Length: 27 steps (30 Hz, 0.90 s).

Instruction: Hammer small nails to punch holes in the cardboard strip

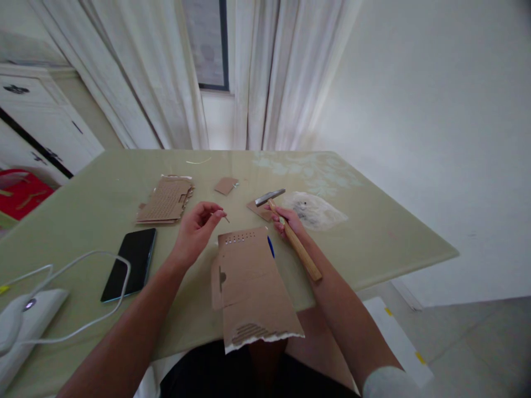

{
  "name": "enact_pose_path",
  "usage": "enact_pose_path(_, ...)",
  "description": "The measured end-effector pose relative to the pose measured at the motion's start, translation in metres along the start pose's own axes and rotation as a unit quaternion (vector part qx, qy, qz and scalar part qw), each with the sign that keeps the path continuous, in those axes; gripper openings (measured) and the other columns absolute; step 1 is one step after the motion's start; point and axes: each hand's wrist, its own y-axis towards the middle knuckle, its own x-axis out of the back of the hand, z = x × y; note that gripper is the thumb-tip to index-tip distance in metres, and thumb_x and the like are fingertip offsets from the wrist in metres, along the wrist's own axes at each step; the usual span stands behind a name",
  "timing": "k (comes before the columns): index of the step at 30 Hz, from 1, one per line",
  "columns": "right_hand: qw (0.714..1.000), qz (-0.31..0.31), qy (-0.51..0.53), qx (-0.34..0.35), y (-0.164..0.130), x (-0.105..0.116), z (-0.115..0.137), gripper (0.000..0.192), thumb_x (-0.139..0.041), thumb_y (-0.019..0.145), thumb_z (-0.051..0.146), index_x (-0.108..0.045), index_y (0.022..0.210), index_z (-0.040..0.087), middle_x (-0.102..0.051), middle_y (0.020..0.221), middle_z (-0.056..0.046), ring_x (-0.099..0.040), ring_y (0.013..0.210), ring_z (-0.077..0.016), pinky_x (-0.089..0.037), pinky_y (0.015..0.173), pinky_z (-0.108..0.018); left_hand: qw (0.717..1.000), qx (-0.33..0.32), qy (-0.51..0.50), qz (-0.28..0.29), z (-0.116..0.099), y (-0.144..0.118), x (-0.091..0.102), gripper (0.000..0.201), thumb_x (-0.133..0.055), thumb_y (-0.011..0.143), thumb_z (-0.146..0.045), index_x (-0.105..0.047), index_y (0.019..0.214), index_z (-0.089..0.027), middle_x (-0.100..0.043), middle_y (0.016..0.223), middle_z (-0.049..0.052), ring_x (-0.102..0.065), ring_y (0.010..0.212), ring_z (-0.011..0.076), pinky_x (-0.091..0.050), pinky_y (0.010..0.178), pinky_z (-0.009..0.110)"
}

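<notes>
Between the thumb and fingertips of my left hand (199,229) is a thin nail (226,218), its tip pointing down to the right. My right hand (290,221) grips a wooden-handled hammer (298,246) close to its metal head, with the handle lying back along my forearm. Below and between both hands lies a torn brown cardboard sheet (253,287), partly over the table's near edge. Rows of small holes or nails run along its far end; I cannot tell which. A blue pen (271,247) sticks out beside its right edge.
Left of my hands are stacked cardboard pieces (166,200), a black phone (130,262) and a white power strip (29,315) with a looping cable. Small cardboard squares (226,185) and a crumpled clear plastic bag (317,210) lie farther back on the pale green table (373,232).
</notes>
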Motion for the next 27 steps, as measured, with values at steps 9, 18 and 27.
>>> enact_pose_path(9,1.000,-0.009,-0.016,-0.021,-0.006,-0.008,0.008,0.034,-0.072,0.094,0.035,-0.074,0.122,0.014,-0.054,0.067,0.007,-0.040,0.039,-0.0057,-0.029,0.031,-0.016,0.986,-0.038,-0.118,0.108,-0.029,-0.022,-0.003,0.019,-0.072,0.098,-0.038,-0.077,0.094,-0.021,-0.080,0.088,0.005,-0.070,0.076,0.0177,-0.051,0.068,0.027)
enact_pose_path(18,1.000,-0.007,-0.014,-0.006,-0.004,-0.007,0.005,0.034,-0.076,0.092,0.035,-0.075,0.119,0.014,-0.055,0.065,0.007,-0.041,0.038,-0.0055,-0.029,0.032,-0.017,0.990,-0.087,-0.011,0.114,-0.028,-0.021,-0.004,0.017,-0.067,0.099,-0.031,-0.082,0.095,-0.024,-0.080,0.086,0.002,-0.063,0.070,0.0167,-0.048,0.067,0.029)
enact_pose_path(27,1.000,-0.005,-0.029,-0.001,-0.006,-0.012,0.007,0.034,-0.076,0.090,0.036,-0.076,0.116,0.013,-0.055,0.065,0.007,-0.042,0.038,-0.0056,-0.027,0.031,-0.017,0.986,-0.121,-0.001,0.116,-0.032,-0.022,-0.004,0.017,-0.066,0.101,-0.027,-0.083,0.097,-0.025,-0.079,0.087,0.001,-0.063,0.072,0.0164,-0.048,0.069,0.028)
